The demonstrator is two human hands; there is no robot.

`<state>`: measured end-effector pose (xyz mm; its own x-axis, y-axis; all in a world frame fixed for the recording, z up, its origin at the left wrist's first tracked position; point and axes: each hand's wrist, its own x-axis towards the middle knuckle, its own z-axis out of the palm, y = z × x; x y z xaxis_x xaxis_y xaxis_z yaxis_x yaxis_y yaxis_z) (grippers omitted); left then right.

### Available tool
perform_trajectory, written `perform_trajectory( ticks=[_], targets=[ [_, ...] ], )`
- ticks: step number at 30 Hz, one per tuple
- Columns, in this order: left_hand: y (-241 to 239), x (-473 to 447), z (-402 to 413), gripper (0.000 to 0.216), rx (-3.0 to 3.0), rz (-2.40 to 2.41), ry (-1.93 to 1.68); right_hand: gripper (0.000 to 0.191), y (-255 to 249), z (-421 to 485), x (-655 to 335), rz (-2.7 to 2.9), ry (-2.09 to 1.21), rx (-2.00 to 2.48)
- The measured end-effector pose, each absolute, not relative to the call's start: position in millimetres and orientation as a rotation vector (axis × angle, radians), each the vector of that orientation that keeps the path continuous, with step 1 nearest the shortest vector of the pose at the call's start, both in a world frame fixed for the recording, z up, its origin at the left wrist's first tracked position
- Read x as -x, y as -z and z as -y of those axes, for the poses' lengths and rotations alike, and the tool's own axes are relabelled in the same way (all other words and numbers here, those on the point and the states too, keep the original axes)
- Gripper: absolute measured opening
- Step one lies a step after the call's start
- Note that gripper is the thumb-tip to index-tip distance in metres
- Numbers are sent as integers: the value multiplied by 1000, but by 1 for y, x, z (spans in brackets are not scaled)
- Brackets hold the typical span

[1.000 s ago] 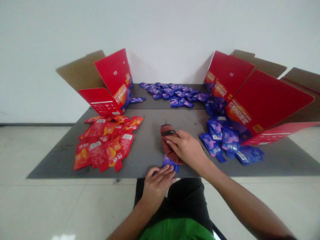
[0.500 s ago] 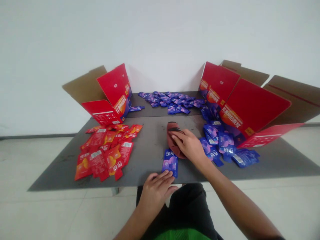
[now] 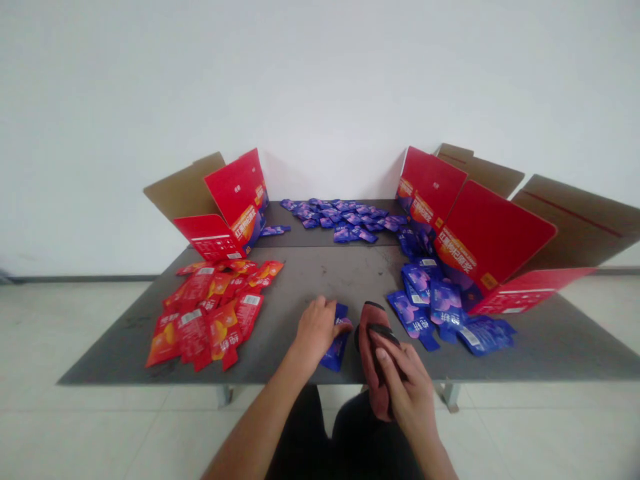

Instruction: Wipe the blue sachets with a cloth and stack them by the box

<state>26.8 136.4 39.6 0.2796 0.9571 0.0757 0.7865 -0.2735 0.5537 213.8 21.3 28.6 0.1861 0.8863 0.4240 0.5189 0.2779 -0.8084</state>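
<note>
A blue-purple pouch (image 3: 334,353) lies near the table's front edge, partly covered by my left hand (image 3: 316,328). The left fingers are bent at its left side and the thumb reaches across its face; their exact grip is partly hidden. In my right hand (image 3: 406,381) is a soft reddish-brown cloth item (image 3: 371,360) with black trim and a black strap. It hangs over the front edge, just right of the pouch, with my thumb and fingers closed on it.
Red-orange pouches (image 3: 213,313) are heaped at the left. Blue pouches (image 3: 445,303) are piled at the right, and more blue pouches (image 3: 345,217) lie at the back. Open red cartons stand left (image 3: 235,200) and right (image 3: 493,233) on the grey table (image 3: 300,267).
My right hand has drawn the cloth item off the pouch, toward me and to the right. My left hand has moved forward from the pouch's near end to its left side. The view has shifted slightly.
</note>
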Motion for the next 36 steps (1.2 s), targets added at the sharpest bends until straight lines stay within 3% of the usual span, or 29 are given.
perform_trajectory(
  ticks=[6, 12, 14, 19, 24, 30, 36],
  targets=[
    [-50, -15, -153, 43, -2029, -1383, -694, 29, -25, -23, -217, 1423, -477, 1368],
    [-82, 13, -128, 10, -2049, -1089, -1183, 30, -25, -24, -219, 1427, -491, 1369],
    [-77, 24, -115, 3, -2178, -1038, -1156, 30, -26, -23, -218, 1428, -491, 1380],
    [-48, 46, -78, 13, -2466, -1211, -666, 31, -29, -24, -219, 1452, -514, 1396],
    [-32, 52, -37, 50, -2634, -1274, -619, 31, -45, -43, -224, 1568, -499, 1401],
    [-11, 39, -15, 38, -2747, -1230, -745, 29, -74, -78, -190, 1930, -358, 1224],
    [5, 34, -21, 25, -2664, -1190, -890, 24, -47, -123, -158, 2524, -232, 1014]
  ],
)
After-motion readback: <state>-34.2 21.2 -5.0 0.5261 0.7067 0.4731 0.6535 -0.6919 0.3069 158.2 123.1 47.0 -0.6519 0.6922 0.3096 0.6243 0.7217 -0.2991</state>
